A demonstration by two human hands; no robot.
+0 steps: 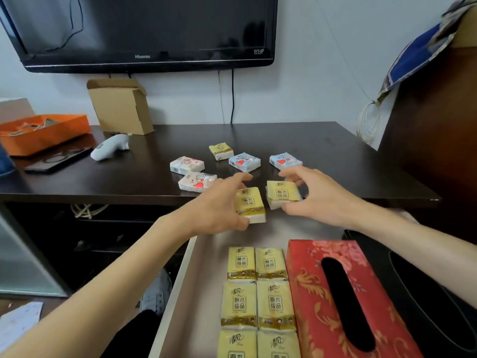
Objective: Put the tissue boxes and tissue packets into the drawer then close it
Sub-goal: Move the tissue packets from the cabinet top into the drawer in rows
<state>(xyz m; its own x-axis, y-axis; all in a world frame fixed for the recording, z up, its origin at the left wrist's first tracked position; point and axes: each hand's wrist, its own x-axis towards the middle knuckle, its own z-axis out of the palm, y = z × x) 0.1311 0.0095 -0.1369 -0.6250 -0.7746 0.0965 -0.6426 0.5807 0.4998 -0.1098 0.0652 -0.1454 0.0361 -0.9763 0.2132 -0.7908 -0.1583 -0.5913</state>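
Note:
My left hand grips a yellow tissue packet just past the table's front edge. My right hand grips a second yellow packet beside it. Below them the open drawer holds several yellow packets in two columns and a red floral tissue box on their right. On the dark table lie another yellow packet, two blue heart packets and two pink-and-white heart packets.
A black TV hangs on the wall above the table. At the back left are a cardboard box, an orange tray, a white controller and a black phone. A brown cabinet stands at the right.

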